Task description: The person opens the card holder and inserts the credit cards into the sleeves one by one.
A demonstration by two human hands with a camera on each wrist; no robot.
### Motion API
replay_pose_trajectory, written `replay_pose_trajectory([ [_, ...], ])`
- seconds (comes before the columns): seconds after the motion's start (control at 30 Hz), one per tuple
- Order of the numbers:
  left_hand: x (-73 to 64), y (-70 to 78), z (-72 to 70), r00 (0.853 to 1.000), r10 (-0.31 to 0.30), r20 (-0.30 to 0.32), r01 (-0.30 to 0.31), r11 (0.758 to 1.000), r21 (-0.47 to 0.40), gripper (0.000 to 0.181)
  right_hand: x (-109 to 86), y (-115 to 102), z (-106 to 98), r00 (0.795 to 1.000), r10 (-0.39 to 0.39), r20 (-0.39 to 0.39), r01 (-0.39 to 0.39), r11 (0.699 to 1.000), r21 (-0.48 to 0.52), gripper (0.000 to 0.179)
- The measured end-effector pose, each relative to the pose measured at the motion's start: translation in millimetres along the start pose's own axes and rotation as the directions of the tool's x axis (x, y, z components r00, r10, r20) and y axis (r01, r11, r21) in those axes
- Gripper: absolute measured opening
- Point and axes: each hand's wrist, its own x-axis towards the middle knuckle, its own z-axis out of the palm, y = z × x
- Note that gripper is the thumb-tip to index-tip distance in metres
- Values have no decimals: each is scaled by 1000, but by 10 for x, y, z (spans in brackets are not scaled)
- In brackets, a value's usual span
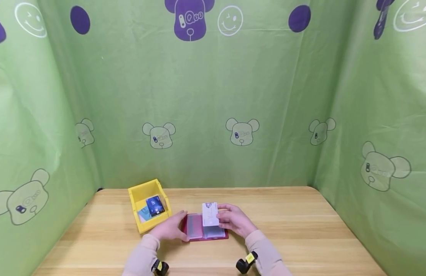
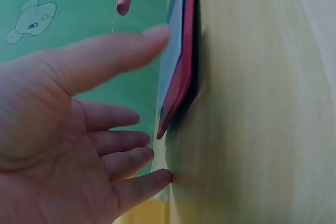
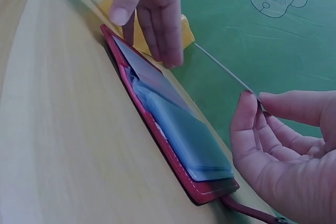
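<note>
A red card holder (image 1: 194, 227) with clear plastic sleeves lies spread on the table. Over its right half, my right hand (image 1: 234, 220) pinches a white card (image 1: 209, 215) by its edge between thumb and fingers. The right wrist view shows that card edge-on as a thin line, raised above the bluish sleeves (image 3: 181, 137). My left hand (image 1: 169, 227) is at the holder's left side, thumb and fingers extended around its edge. In the left wrist view the thumb (image 2: 118, 56) stretches across the holder's cover (image 2: 181, 80), with the other fingers apart.
Left of the holder stands a yellow bin (image 1: 132, 199), close to the left hand. Inside it lie a dark blue card (image 1: 155, 206) and a light blue card (image 1: 144, 214). A wooden table (image 1: 285, 226) carries everything, and green printed curtains (image 1: 206, 92) enclose it at the back and sides.
</note>
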Motion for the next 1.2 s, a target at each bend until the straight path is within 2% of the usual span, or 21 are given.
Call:
replay_pose_trajectory([
  [0.23, 10, 35, 22, 1000, -10, 5, 9, 998, 67, 90, 4, 11, -17, 1000, -13, -22, 12, 998, -63, 53],
  [0.7, 32, 43, 56, 1000, -14, 5, 14, 995, 97, 87, 19, 77, -6, 999, -28, -14, 25, 977, -210, 50],
  [1.2, 21, 33, 77, 1000, -24, 5, 24, 996, 85, 87, 14, 102, 59, 997, -34, -70, 16, 969, -247, 44],
])
